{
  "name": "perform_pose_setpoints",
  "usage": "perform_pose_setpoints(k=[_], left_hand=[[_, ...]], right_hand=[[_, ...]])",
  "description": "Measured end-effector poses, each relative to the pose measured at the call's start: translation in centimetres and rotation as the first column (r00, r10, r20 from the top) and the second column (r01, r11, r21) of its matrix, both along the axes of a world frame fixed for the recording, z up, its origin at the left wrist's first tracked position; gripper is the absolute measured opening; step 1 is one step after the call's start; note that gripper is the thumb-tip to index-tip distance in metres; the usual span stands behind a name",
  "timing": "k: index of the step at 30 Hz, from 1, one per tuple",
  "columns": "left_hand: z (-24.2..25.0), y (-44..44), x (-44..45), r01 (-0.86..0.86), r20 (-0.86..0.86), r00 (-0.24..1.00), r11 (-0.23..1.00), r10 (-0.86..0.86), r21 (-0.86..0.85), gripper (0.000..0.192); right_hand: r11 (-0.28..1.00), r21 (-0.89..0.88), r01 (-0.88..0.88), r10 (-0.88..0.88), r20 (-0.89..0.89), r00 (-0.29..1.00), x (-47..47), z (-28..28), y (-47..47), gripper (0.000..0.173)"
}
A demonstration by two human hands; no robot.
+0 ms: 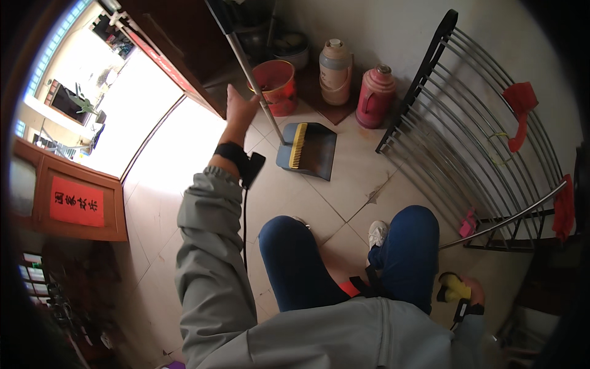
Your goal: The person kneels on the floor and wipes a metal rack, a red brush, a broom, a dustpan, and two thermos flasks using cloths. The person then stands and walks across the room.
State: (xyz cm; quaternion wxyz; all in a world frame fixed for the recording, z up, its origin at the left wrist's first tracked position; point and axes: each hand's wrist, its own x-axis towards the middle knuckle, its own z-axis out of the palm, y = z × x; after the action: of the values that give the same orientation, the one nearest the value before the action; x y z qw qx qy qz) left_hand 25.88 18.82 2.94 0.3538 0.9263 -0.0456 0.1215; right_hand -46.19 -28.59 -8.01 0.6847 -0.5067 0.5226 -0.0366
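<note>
My left hand (240,110) is stretched out at the upper middle, thumb and fingers apart, next to the long handle (251,76) of a dustpan. Whether its fingertips touch the handle is hard to tell. The grey dustpan (318,150), with a yellow comb edge (298,145), rests on the tiled floor. At the lower right, beside my knee, my right hand (475,291) is closed on a yellow and black thing (454,287), perhaps a glove or cloth; its fingers are partly hidden. Both wrists wear black straps with small devices.
A red bucket (279,101), a beige thermos flask (335,74) and a pink one (375,99) stand by the wall. A metal-barred rack (465,124) with red cloths (521,99) leans at the right. An open doorway lies left, beside a wooden door panel (115,212).
</note>
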Motion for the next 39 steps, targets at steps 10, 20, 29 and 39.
perform_pose_setpoints(k=[10,20,29,39], left_hand=[[-4.1,-0.8,11.7,0.202,0.052,0.979,0.97,-0.197,-0.132,0.032],[-0.3,11.6,10.2,-0.093,0.147,0.982,0.981,0.118,-0.168,0.026],[1.5,23.3,4.5,-0.531,0.223,0.822,0.847,0.524,-0.03,0.035],[1.8,27.2,-1.4,-0.717,0.214,0.694,0.685,0.687,0.126,0.031]], right_hand=[[0.558,-0.193,-0.807,0.663,-0.481,0.574,4.8,4.8,5.6,0.026],[0.97,0.243,-0.001,0.057,-0.224,0.973,6.2,0.4,5.1,0.025],[0.969,0.246,-0.015,0.07,-0.215,0.974,8.4,2.8,7.0,0.025],[0.967,0.112,-0.229,0.255,-0.355,0.9,8.8,2.6,6.6,0.024]])
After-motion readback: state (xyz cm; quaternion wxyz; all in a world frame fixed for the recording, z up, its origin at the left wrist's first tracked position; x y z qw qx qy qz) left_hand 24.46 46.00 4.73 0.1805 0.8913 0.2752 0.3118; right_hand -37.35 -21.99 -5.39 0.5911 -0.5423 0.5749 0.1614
